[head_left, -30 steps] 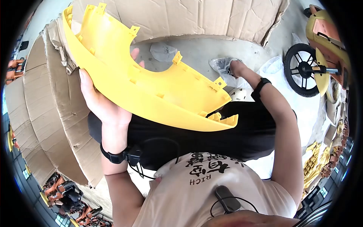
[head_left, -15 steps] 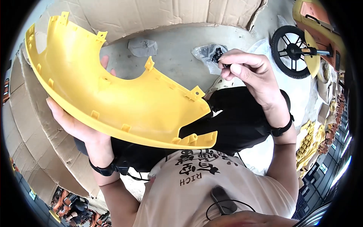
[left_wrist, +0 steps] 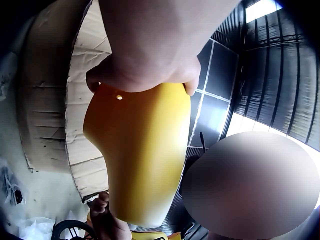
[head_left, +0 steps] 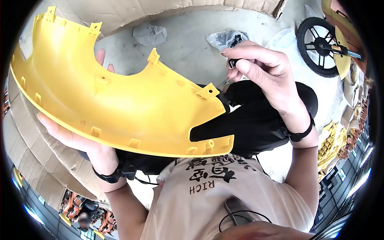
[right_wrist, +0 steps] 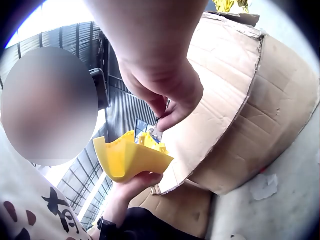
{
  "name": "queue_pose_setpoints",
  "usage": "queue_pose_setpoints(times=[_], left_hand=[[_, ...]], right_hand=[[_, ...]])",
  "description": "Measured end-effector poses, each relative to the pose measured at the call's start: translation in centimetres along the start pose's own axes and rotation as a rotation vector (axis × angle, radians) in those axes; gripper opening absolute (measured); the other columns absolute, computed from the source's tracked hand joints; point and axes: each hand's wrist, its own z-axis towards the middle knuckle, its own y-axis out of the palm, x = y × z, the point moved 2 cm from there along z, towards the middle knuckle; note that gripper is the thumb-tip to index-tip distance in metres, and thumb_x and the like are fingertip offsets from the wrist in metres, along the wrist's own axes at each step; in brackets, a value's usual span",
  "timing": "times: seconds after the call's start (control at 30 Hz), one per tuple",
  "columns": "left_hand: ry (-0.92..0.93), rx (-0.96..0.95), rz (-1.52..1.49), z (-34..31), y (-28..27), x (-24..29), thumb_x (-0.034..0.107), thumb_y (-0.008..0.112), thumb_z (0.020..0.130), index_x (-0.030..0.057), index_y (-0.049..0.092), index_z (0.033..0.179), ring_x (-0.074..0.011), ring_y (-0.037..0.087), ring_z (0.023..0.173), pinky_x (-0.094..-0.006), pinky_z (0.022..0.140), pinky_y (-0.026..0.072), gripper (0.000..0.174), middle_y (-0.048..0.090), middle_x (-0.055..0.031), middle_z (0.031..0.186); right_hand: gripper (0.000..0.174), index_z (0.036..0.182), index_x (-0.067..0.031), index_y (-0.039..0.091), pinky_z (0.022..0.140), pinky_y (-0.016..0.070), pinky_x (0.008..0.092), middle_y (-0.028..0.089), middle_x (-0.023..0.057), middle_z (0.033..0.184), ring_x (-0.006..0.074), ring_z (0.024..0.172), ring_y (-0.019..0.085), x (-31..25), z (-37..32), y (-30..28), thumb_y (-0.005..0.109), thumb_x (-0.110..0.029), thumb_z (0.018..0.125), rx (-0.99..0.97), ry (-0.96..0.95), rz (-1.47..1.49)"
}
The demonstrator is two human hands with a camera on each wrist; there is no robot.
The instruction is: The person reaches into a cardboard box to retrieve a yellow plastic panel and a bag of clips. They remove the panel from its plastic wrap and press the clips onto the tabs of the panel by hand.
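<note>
A large curved yellow plastic shell (head_left: 120, 108) with several tabs along its edge lies across the left hand (head_left: 76, 138), hollow side up. That hand grips it from below, thumb along the near edge and fingertips showing past the inner curve. In the left wrist view the smooth outer face of the shell (left_wrist: 140, 150) shows under the hand (left_wrist: 145, 70). The right hand (head_left: 266, 74) pinches a small black piece (head_left: 233, 63) between thumb and fingers, to the right of the shell and apart from it. In the right wrist view the pinching hand (right_wrist: 167, 95) is above the shell (right_wrist: 132, 160).
On the floor are a plastic bag with black pieces (head_left: 230, 39) and another clear bag (head_left: 149, 34). Cardboard (head_left: 160, 12) stands behind and at the left. A black wheel (head_left: 319, 47) on an orange and yellow vehicle is at the upper right.
The right hand has come back from the bag on the floor with a small black piece. The yellow shell has moved left with the left hand, its hollow side turned more upward.
</note>
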Motion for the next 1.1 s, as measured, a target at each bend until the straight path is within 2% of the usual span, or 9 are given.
queue_pose_setpoints(times=[0.07,0.37,0.5,0.57,0.67,0.8,0.87,1.0,1.1], left_hand=[[-0.018,-0.053,-0.063,0.0,-0.2,-0.1,0.069,0.028,0.092,0.0140,0.021,0.154,-0.0460,0.014,0.145,-0.0563,0.116,0.0189,0.083,0.017,-0.0189,0.159],[-0.028,-0.073,-0.063,0.0,-0.2,-0.7,0.067,0.036,0.091,0.0157,0.019,0.155,-0.0481,0.011,0.144,-0.0592,0.116,0.0168,0.084,0.014,-0.0195,0.159],[-0.010,-0.078,-0.031,0.2,-0.2,-1.0,0.065,0.039,0.091,0.0160,0.018,0.155,-0.0487,0.010,0.144,-0.0600,0.117,0.0159,0.083,0.013,-0.0187,0.160],[0.037,-0.081,0.066,0.2,-0.2,-1.1,0.062,0.044,0.092,0.0180,0.018,0.155,-0.0519,0.019,0.141,-0.0626,0.111,0.0271,0.081,0.018,-0.0149,0.159],[0.039,-0.065,0.086,0.1,0.1,-1.2,0.063,0.042,0.092,0.0167,0.018,0.155,-0.0508,0.022,0.140,-0.0615,0.111,0.0285,0.081,0.020,-0.0148,0.158],[0.049,-0.062,0.102,-0.1,0.5,-1.5,0.063,0.041,0.092,0.0175,0.018,0.155,-0.0501,0.020,0.141,-0.0605,0.112,0.0271,0.081,0.019,-0.0142,0.159],[0.051,-0.070,0.056,-0.3,0.6,-1.6,0.064,0.040,0.091,0.0183,0.017,0.155,-0.0474,0.009,0.145,-0.0592,0.118,0.0132,0.082,0.012,-0.0158,0.160],[0.067,-0.068,0.063,-0.3,0.9,-1.6,0.063,0.040,0.091,0.0186,0.017,0.155,-0.0464,0.009,0.145,-0.0586,0.118,0.0114,0.081,0.012,-0.0150,0.160],[0.092,-0.078,0.130,-0.3,0.9,-1.6,0.065,0.046,0.090,0.0185,0.014,0.155,-0.0465,0.010,0.145,-0.0580,0.117,0.0165,0.086,0.011,-0.0144,0.160]], right_hand=[[0.021,0.114,0.0028,0.065,0.078,0.0530,0.0231,0.067,0.0041,0.095,0.0098,0.085,0.065,0.4,0.0,-0.2,0.059,-0.006,0.096,0.001,0.026,0.010],[0.019,0.114,0.0010,0.055,0.081,0.0534,0.0242,0.066,0.0068,0.100,0.0120,0.091,0.066,1.3,-0.2,0.4,0.059,-0.006,0.096,-0.008,0.079,0.173],[0.013,0.107,0.0014,0.055,0.087,0.0554,0.0268,0.069,0.0139,0.105,0.0173,0.103,0.067,1.5,-0.3,1.0,0.057,-0.007,0.097,0.022,0.183,0.293],[0.013,0.108,0.0009,0.056,0.087,0.0554,0.0269,0.069,0.0151,0.107,0.0178,0.104,0.067,1.8,-0.3,1.4,0.056,-0.008,0.098,0.035,0.179,0.363],[0.015,0.108,0.0023,0.055,0.086,0.0548,0.0260,0.069,0.0146,0.108,0.0147,0.099,0.067,1.8,-0.7,2.1,0.054,-0.010,0.099,-0.014,0.175,0.346],[0.016,0.107,0.0041,0.055,0.083,0.0540,0.0251,0.069,0.0142,0.108,0.0108,0.093,0.066,1.7,-0.8,2.3,0.054,-0.010,0.100,-0.036,0.163,0.301],[0.015,0.107,0.0042,0.056,0.083,0.0540,0.0249,0.070,0.0141,0.108,0.0105,0.093,0.066,1.8,-0.9,2.2,0.054,-0.009,0.100,-0.030,0.165,0.296],[0.015,0.104,0.0040,0.062,0.081,0.0538,0.0242,0.070,0.0096,0.100,0.0096,0.089,0.065,2.0,-0.9,1.5,0.060,-0.008,0.096,-0.001,0.167,0.247],[0.015,0.103,0.0037,0.065,0.080,0.0537,0.0240,0.069,0.0067,0.095,0.0099,0.088,0.066,1.6,-0.9,1.7,0.063,-0.008,0.094,0.046,0.198,0.260]])
